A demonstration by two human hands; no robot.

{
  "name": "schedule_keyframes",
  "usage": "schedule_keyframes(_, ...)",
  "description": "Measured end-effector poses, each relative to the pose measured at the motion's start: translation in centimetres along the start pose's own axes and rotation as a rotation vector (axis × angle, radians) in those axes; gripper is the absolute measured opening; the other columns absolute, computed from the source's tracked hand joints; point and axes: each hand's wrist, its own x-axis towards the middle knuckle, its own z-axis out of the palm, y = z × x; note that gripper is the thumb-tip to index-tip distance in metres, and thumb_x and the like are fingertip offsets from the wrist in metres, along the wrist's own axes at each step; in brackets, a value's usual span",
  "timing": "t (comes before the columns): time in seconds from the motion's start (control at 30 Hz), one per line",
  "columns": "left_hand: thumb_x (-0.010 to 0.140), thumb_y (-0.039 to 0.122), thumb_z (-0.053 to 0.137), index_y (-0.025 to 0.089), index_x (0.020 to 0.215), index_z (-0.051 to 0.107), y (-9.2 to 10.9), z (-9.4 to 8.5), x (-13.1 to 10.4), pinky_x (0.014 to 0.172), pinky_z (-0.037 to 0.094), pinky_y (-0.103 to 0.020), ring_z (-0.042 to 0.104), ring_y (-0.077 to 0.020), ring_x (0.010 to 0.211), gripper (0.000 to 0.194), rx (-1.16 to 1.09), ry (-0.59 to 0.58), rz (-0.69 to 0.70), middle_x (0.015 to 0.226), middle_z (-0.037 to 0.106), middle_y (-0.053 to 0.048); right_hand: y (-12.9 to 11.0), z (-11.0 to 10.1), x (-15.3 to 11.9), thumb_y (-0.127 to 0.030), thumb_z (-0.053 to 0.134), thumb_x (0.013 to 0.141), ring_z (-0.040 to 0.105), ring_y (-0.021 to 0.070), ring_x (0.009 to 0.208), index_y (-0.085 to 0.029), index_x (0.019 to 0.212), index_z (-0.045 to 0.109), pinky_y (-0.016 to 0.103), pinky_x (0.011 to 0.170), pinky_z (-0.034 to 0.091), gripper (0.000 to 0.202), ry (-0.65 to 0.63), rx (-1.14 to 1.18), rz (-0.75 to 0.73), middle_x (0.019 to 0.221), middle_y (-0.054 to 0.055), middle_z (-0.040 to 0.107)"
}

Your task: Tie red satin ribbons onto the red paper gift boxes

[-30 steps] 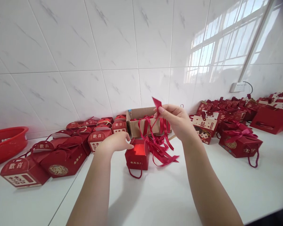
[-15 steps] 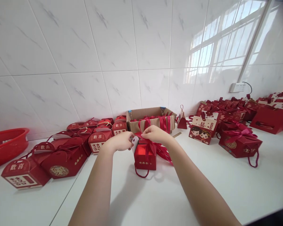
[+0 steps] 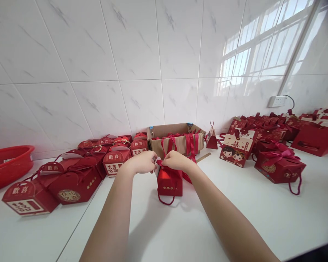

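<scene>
A small red box [image 3: 170, 185] with gold characters stands on the white table [image 3: 164, 233], a dark red cord handle hanging at its front. My left hand [image 3: 145, 162] is at the box's upper left, its fingers closed by the pale inside of a flap. Over the top, my right hand [image 3: 176, 161] pinches a red ribbon [image 3: 160, 162] near the same flap. More ribbon trails behind the box to the right, partly hidden by my right wrist. The fingertips of my left hand are small and partly hidden.
Behind is a cardboard box [image 3: 168, 130] with red ribbons over its edge. Red gift boxes [image 3: 79, 182] stand at left beside a red basin [image 3: 11, 167]. More boxes [image 3: 280, 167] and bags are at right, before a tiled wall.
My right hand has moved slightly down and left, bringing ribbon to the flap. The flap's pale side is now mostly covered. The view has shifted slightly.
</scene>
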Motion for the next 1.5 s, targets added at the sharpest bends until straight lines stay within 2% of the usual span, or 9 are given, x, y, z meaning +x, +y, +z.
schedule_keyframes(0.1, 0.063, 0.019, 0.053, 0.019, 0.098, 0.058, 0.07, 0.04, -0.01, 0.045, 0.034, -0.022, 0.06, -0.0174, 0.066, 0.036, -0.009, 0.003, 0.003, 0.077, 0.07, -0.004, -0.17, 0.23, -0.06, -0.021, 0.054, 0.076, 0.042, 0.0116, 0.054, -0.017, 0.051, 0.048, 0.026, 0.056, 0.029, 0.026, -0.003, -0.01, -0.003, 0.052, -0.001, 0.041)
schedule_keyframes(0.2, 0.061, 0.02, 0.053, 0.019, 0.096, 0.059, 0.2, 0.0, -0.18, 0.042, 0.032, -0.023, 0.058, -0.0161, 0.058, 0.035, -0.029, 0.011, 0.007, 0.075, 0.07, -0.004, -0.13, 0.15, -0.14, -0.023, 0.053, 0.077, 0.044, 0.0129, 0.056, -0.018, 0.049, 0.044, 0.026, 0.056, 0.029, 0.03, -0.007, -0.011, -0.012, 0.052, -0.001, 0.041)
schedule_keyframes(0.43, 0.061, 0.019, 0.052, 0.019, 0.095, 0.06, 0.34, -0.01, -0.4, 0.046, 0.035, -0.022, 0.06, -0.0181, 0.066, 0.035, -0.036, 0.02, 0.033, 0.074, 0.068, -0.005, 0.23, 0.0, 0.03, -0.028, 0.055, 0.075, 0.043, 0.0135, 0.055, -0.019, 0.047, 0.036, 0.027, 0.054, 0.027, 0.035, 0.001, -0.018, 0.007, 0.052, -0.001, 0.039)
schedule_keyframes(0.6, 0.061, 0.02, 0.052, 0.019, 0.092, 0.061, 0.35, -0.02, -0.45, 0.044, 0.033, -0.022, 0.058, -0.017, 0.061, 0.032, -0.04, 0.02, 0.017, 0.075, 0.068, -0.005, 0.36, -0.12, 0.02, -0.032, 0.054, 0.075, 0.039, 0.0126, 0.054, -0.019, 0.049, 0.035, 0.027, 0.054, 0.025, 0.035, -0.007, -0.015, -0.014, 0.053, -0.001, 0.039)
schedule_keyframes(0.73, 0.061, 0.021, 0.053, 0.019, 0.098, 0.06, 0.2, 0.01, -0.34, 0.046, 0.034, -0.023, 0.059, -0.0184, 0.066, 0.037, -0.027, 0.021, 0.014, 0.076, 0.069, -0.005, 0.42, -0.23, 0.0, -0.028, 0.05, 0.078, 0.034, 0.0102, 0.052, -0.019, 0.054, 0.039, 0.026, 0.053, 0.024, 0.028, -0.016, -0.009, -0.047, 0.056, -0.002, 0.041)
schedule_keyframes(1.07, 0.06, 0.018, 0.05, 0.019, 0.088, 0.061, 0.28, 0.04, -0.27, 0.045, 0.033, -0.022, 0.06, -0.0181, 0.066, 0.03, -0.028, 0.006, 0.05, 0.072, 0.067, -0.004, 0.45, 0.28, 0.05, -0.028, 0.049, 0.081, 0.037, 0.0103, 0.054, -0.019, 0.059, 0.046, 0.025, 0.056, 0.027, 0.025, -0.037, -0.012, -0.083, 0.059, -0.003, 0.046)
schedule_keyframes(1.2, 0.057, 0.016, 0.05, 0.018, 0.081, 0.06, 0.3, 0.17, -0.22, 0.047, 0.034, -0.023, 0.061, -0.0191, 0.068, 0.026, -0.025, 0.01, 0.067, 0.071, 0.067, -0.005, 0.38, 0.47, 0.17, -0.029, 0.05, 0.083, 0.042, 0.0117, 0.058, -0.019, 0.065, 0.054, 0.025, 0.06, 0.031, 0.021, -0.042, -0.026, -0.091, 0.063, -0.002, 0.051)
schedule_keyframes(1.33, 0.059, 0.017, 0.05, 0.018, 0.084, 0.061, 0.26, 0.18, -0.33, 0.052, 0.039, -0.023, 0.063, -0.0196, 0.072, 0.027, -0.052, 0.013, 0.085, 0.074, 0.069, -0.005, 0.27, 0.53, 0.23, -0.029, 0.047, 0.086, 0.046, 0.0126, 0.063, -0.02, 0.073, 0.06, 0.028, 0.071, 0.035, 0.02, -0.034, -0.044, -0.103, 0.069, 0.0, 0.056)
schedule_keyframes(1.5, 0.067, 0.022, 0.047, 0.019, 0.084, 0.061, 0.6, -0.25, -0.97, 0.045, 0.035, -0.022, 0.06, -0.0161, 0.064, 0.022, -0.099, -0.034, 0.063, 0.08, 0.07, -0.006, 0.49, 0.57, 0.23, -0.029, 0.043, 0.088, 0.048, 0.0132, 0.065, -0.021, 0.079, 0.059, 0.03, 0.073, 0.036, 0.021, -0.037, -0.05, -0.127, 0.077, 0.0, 0.061)
